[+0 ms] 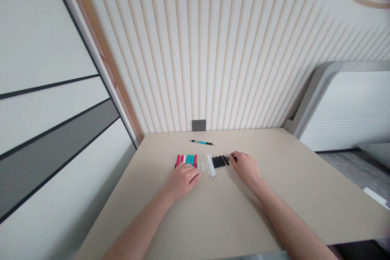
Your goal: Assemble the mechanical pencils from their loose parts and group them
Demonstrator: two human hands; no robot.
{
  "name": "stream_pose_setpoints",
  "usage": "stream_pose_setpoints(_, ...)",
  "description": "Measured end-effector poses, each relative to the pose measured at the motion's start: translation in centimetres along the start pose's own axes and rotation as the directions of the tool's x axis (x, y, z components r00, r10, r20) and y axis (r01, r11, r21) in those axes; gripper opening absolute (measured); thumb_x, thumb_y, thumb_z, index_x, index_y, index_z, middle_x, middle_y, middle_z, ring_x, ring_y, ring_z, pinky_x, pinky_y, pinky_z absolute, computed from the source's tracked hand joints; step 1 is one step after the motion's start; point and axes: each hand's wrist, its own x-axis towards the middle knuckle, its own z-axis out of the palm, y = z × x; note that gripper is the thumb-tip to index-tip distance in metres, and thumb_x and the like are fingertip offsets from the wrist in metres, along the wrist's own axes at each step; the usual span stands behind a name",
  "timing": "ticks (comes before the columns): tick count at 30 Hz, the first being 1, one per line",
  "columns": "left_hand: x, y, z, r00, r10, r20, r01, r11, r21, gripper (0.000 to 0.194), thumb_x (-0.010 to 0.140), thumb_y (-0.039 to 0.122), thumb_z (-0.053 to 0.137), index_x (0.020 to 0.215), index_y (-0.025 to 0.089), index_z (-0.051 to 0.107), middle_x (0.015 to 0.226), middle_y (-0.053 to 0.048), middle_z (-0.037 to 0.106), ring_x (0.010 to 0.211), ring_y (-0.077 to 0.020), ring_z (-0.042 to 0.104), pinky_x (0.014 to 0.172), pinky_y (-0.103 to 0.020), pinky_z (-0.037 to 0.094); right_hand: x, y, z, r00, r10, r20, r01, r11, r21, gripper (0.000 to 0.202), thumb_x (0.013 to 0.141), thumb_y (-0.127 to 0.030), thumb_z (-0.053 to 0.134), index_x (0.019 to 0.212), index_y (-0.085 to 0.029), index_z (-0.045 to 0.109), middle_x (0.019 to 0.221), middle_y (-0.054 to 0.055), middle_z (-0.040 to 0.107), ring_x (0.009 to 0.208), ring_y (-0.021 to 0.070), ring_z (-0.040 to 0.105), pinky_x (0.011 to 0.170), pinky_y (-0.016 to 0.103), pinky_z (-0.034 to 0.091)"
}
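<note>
My left hand [183, 179] rests palm down over the lower ends of a row of pink, white and turquoise pen barrels [189, 159]; its fingers are bent, and what lies beneath them is hidden. Just right of it are small clear pieces [203, 166] and a bundle of thin white refills [210, 165]. Beside these lies a row of black grips [219, 161]. At the right end of that row, my right hand [243, 165] has its fingers curled together near small dark pieces [228, 158]; anything in them is too small to name.
A turquoise and black pen [202, 142] lies on the table [243, 227] behind the rows. The ribbed wall with a dark socket [199, 125] borders the far edge. A white cabinet stands left, a grey headboard [344, 101] right.
</note>
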Motion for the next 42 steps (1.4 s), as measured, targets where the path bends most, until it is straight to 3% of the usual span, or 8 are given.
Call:
stream_pose_setpoints(10, 0.0, 0.0, 0.1, 0.999, 0.005, 0.034, -0.006, 1.000, 0.012, 0.021, 0.097, 0.023, 0.044, 0.084, 0.019, 0.061, 0.078, -0.002, 0.067, 0.077, -0.0162, 0.060, 0.075, -0.031, 0.039, -0.3, -1.0, 1.3, 0.972, -0.236, 0.006, 0.235, 0.969, 0.081, 0.038, 0.096, -0.029, 0.041, 0.132, -0.024, 0.052, 0.110, 0.007, 0.064, 0.094, 0.0184, 0.062, 0.076, 0.025, 0.039)
stream_pose_setpoints(16, 0.0, 0.0, -0.1, 0.999, 0.008, 0.032, -0.008, 1.000, 0.005, 0.022, 0.097, 0.023, 0.044, 0.084, 0.018, 0.062, 0.078, -0.002, 0.067, 0.077, -0.0161, 0.060, 0.074, -0.030, 0.039, -0.6, -1.0, 0.7, 0.971, -0.232, 0.064, 0.230, 0.972, 0.038, 0.034, 0.094, -0.033, 0.044, 0.125, -0.025, 0.056, 0.108, 0.007, 0.064, 0.091, 0.0188, 0.062, 0.075, 0.026, 0.039)
stream_pose_setpoints(23, 0.0, 0.0, 0.0, 0.999, 0.010, 0.037, -0.010, 1.000, 0.006, 0.022, 0.096, 0.023, 0.045, 0.084, 0.018, 0.063, 0.078, -0.002, 0.067, 0.077, -0.0160, 0.060, 0.074, -0.031, 0.040, -0.4, -0.8, 0.6, 0.969, -0.238, 0.067, 0.236, 0.971, 0.031, 0.029, 0.094, -0.028, 0.045, 0.117, -0.024, 0.061, 0.103, 0.005, 0.066, 0.091, 0.0180, 0.062, 0.076, 0.026, 0.039)
stream_pose_setpoints(30, 0.0, -0.1, 0.1, 0.999, 0.011, 0.046, -0.011, 1.000, 0.011, 0.022, 0.096, 0.023, 0.044, 0.083, 0.019, 0.062, 0.078, -0.002, 0.067, 0.077, -0.0161, 0.060, 0.075, -0.030, 0.040, -0.1, -0.5, 1.0, 0.972, -0.236, 0.022, 0.235, 0.971, 0.044, 0.030, 0.098, -0.033, 0.040, 0.115, -0.024, 0.063, 0.103, 0.006, 0.066, 0.092, 0.0177, 0.062, 0.076, 0.025, 0.039)
stream_pose_setpoints(36, 0.0, -0.1, 0.1, 0.999, 0.005, 0.042, -0.005, 1.000, 0.000, 0.021, 0.096, 0.023, 0.046, 0.084, 0.018, 0.062, 0.079, -0.002, 0.067, 0.077, -0.0160, 0.060, 0.074, -0.031, 0.040, -0.3, -0.6, 1.0, 0.970, -0.236, 0.051, 0.236, 0.972, 0.017, 0.035, 0.099, -0.038, 0.035, 0.110, -0.023, 0.064, 0.101, 0.007, 0.066, 0.091, 0.0181, 0.062, 0.076, 0.026, 0.037)
stream_pose_setpoints(42, 0.0, -0.1, -0.1, 0.999, 0.009, 0.039, -0.009, 1.000, -0.005, 0.021, 0.096, 0.023, 0.046, 0.084, 0.019, 0.062, 0.079, -0.002, 0.067, 0.077, -0.0160, 0.060, 0.074, -0.031, 0.040, -0.5, -0.8, 0.7, 0.967, -0.238, 0.092, 0.240, 0.971, -0.009, 0.027, 0.095, -0.031, 0.042, 0.106, -0.021, 0.065, 0.099, 0.007, 0.067, 0.090, 0.0182, 0.063, 0.075, 0.026, 0.038)
